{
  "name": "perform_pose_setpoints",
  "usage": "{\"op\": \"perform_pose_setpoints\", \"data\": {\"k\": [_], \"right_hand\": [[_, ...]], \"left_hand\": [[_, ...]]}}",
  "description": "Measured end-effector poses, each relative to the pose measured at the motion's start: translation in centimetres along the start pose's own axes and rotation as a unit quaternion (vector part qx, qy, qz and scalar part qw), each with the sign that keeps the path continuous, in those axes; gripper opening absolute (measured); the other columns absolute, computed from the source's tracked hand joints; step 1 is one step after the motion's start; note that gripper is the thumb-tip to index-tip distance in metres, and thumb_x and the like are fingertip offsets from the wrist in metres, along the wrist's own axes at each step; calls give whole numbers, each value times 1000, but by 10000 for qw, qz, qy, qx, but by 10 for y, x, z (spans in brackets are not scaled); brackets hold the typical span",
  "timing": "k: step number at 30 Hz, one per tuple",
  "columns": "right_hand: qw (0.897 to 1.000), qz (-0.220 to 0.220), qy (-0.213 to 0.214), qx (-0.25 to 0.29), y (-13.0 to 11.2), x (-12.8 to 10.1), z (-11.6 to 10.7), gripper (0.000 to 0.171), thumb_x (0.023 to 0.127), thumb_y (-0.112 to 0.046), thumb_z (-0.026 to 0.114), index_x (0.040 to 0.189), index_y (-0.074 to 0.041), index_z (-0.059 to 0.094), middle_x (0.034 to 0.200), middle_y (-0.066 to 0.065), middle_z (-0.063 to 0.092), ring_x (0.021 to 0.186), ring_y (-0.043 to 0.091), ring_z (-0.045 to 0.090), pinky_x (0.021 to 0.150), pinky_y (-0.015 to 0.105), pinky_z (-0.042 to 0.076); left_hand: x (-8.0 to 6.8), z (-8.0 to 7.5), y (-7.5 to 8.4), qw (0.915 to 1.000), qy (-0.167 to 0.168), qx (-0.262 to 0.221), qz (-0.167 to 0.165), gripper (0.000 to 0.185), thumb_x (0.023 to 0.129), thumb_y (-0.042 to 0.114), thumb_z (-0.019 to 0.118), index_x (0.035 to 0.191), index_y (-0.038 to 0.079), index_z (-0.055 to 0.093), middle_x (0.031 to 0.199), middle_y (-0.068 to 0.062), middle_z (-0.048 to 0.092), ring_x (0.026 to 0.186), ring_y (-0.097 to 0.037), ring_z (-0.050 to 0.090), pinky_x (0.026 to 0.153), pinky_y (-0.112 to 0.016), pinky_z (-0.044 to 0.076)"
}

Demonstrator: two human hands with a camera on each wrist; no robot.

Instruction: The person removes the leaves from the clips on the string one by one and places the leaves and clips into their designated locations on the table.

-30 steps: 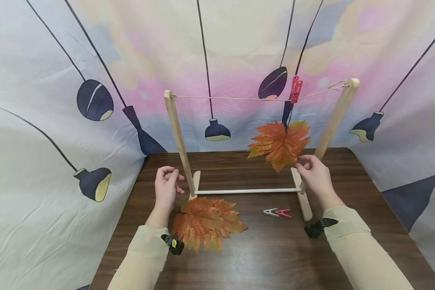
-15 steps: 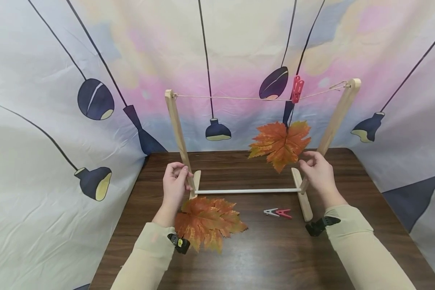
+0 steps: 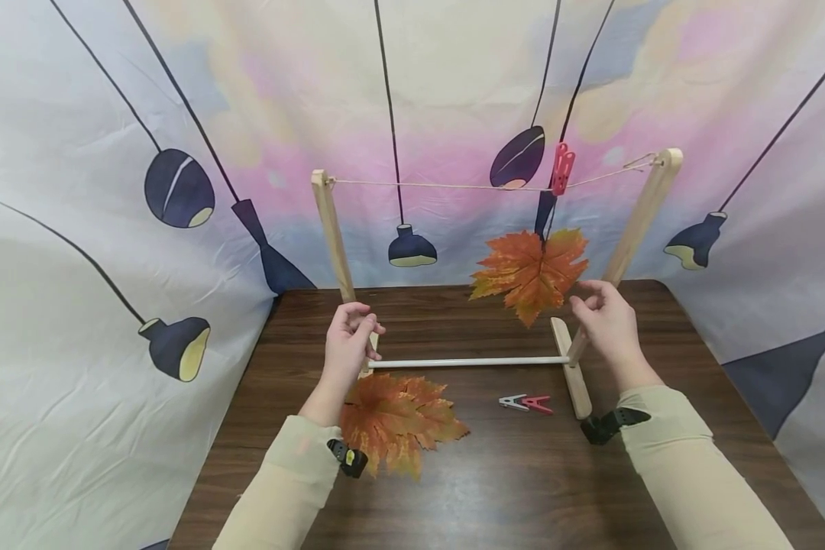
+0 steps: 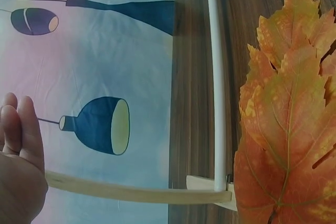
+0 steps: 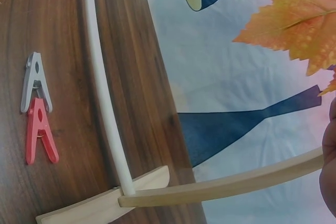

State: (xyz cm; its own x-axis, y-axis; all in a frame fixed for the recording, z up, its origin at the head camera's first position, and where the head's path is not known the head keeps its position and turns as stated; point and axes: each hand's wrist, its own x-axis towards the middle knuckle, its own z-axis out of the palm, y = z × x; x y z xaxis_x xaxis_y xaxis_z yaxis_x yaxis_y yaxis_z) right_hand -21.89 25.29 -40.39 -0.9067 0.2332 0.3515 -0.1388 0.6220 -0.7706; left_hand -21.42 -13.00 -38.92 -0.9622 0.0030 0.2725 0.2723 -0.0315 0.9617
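Landmark for all positions: the wooden rack (image 3: 495, 305) standing on the counter (image 3: 522, 489).

Nearest to us, in front of the rack's left foot, we see a loose orange leaf (image 3: 395, 420) lying flat on the counter; the left wrist view shows its edge just beside the foot and the white crossbar (image 4: 216, 77). In front of the rack's right half lie two clothespins, a white clothespin (image 3: 512, 401) and a red clothespin on the counter (image 3: 538, 404), tips touching, near the right foot (image 3: 571, 374).

At the rack itself, our left hand (image 3: 349, 347) is at the lower part of the left post (image 3: 331, 229), fingers curled around it as far as the head view shows. From the left wrist view only the fingers (image 4: 18, 129) show beside the post, so we cannot confirm contact there. Our right hand (image 3: 608, 321) is at the lower part of the right post (image 3: 635, 221), fingers curled; whether it grips the post or only touches it we cannot tell. It is just beside the hanging leaf (image 3: 531, 271).

Above, a string (image 3: 440, 186) runs between the post tops. A red clothespin (image 3: 561, 169) is clipped on it near the right post, and the hanging leaf hangs below by its stem.

Behind the rack: a printed backdrop (image 3: 179, 153) with lamp shapes.
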Motion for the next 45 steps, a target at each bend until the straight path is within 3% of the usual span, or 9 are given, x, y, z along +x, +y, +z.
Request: {"op": "perform_pose_setpoints", "data": {"k": [5, 11, 17, 24, 31, 45], "right_hand": [[9999, -115, 106, -51, -5, 0, -3, 35, 84, -30, 54, 113, -9, 50, 62, 8, 54, 39, 14, 47, 36, 26, 37], [9998, -130, 151, -18, -9, 2, -8, 35, 84, -32, 53, 112, -11, 50, 60, 5, 53, 38, 14, 47, 36, 26, 38], [9998, -67, 185, 100, -12, 3, -12, 34, 84, -33, 53, 112, -13, 51, 56, 3, 51, 37, 15, 47, 36, 27, 39], [9994, -79, 173, 296, -16, 4, -14, 36, 84, -31, 54, 114, -10, 50, 55, 4, 51, 36, 15, 46, 35, 27, 39], [9989, -95, 265, 373, -20, 6, -15, 35, 84, -29, 55, 114, -12, 50, 55, 4, 51, 36, 16, 46, 34, 27, 37], [9983, -49, 247, 516, -27, 11, -20, 35, 84, -28, 55, 115, -12, 49, 53, 1, 49, 37, 18, 46, 36, 26, 39]], "left_hand": [[2, 4, -2, 10000, -93, 9, -1, 12, 88, 6, 48, 100, 6, 45, 73, -21, 56, 35, -17, 40, 37, -36, 46], [5, 9, 0, 9997, -190, 67, 108, 13, 88, 5, 47, 100, 6, 45, 72, -16, 56, 38, -24, 39, 39, -44, 46], [10, 16, 3, 9994, -356, -20, 5, 15, 88, 6, 48, 102, 5, 44, 76, -21, 56, 38, -24, 40, 41, -45, 46], [16, 23, 8, 9987, -501, -26, -63, 16, 88, 9, 49, 104, 7, 45, 79, -23, 56, 43, -38, 37, 42, -45, 46], [23, 29, 14, 9983, -570, -89, -87, 18, 88, 9, 49, 105, 6, 45, 77, -18, 57, 38, -21, 40, 42, -42, 47], [29, 35, 26, 9974, -709, 50, -90, 18, 89, 7, 47, 107, 6, 44, 82, -23, 56, 39, -28, 41, 45, -47, 47]]}}
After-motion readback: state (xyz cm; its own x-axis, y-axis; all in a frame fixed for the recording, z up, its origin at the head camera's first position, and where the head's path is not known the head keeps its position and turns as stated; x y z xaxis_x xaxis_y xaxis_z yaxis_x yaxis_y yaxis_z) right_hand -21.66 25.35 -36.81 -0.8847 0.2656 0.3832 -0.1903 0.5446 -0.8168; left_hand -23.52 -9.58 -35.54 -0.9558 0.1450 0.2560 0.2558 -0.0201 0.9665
